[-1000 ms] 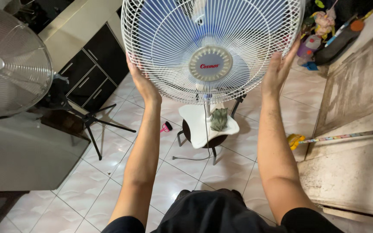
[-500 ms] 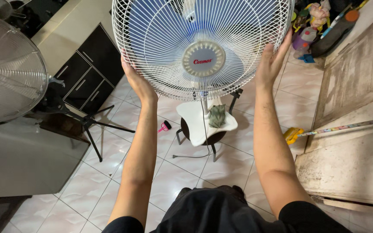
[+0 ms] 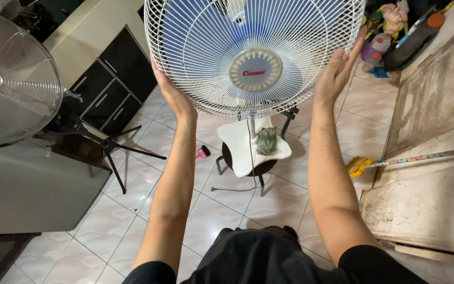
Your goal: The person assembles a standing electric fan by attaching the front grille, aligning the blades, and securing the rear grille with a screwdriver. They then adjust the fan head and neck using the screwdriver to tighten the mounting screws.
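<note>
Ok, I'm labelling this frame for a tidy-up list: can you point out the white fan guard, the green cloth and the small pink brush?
white fan guard (image 3: 195,47), head view, on the wire grille left of the hub.
green cloth (image 3: 267,142), head view, on the middle of the crumpled cloth.
small pink brush (image 3: 204,152), head view, on its dark head.

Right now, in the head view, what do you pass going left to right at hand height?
Metal fan → black drawers → left hand → white fan guard → right hand → toy clutter
</note>
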